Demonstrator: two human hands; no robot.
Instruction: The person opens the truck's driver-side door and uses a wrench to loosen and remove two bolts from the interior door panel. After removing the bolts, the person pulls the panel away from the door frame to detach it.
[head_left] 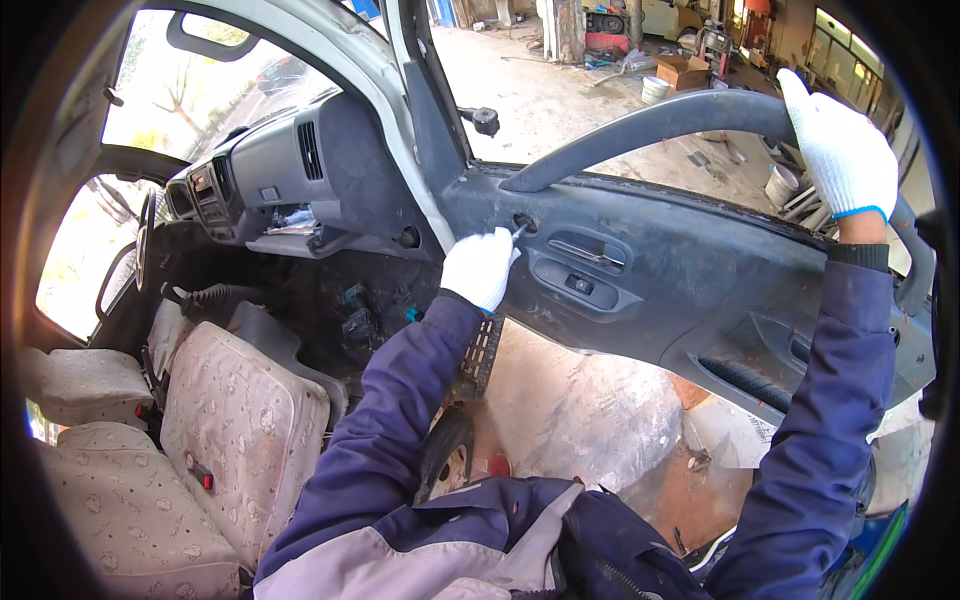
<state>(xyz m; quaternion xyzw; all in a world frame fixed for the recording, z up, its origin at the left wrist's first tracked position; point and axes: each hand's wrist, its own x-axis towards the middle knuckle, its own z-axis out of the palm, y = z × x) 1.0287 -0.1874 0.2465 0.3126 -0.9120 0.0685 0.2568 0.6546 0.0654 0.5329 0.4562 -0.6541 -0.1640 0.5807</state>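
The door [690, 270] is open & swings out to the right. Its long side runs from the hinge by the dash [290, 170] out toward the far right, tipping down a bit. Left hand [480, 268], in a white glove, is closed on a thin tool [520, 229]. The tool tip pokes up-right into a small hole [524, 221] in the door panel. Right hand [838, 150] grips the top of the window frame [660, 120], fingers wrapped over it. The door pocket [750, 380] is low down; can't tell what's in it. Seats [230, 420] are on the left.

the tool [519, 229] in the left hand [480, 266] is mostly hidden; its tip is too small to tell.
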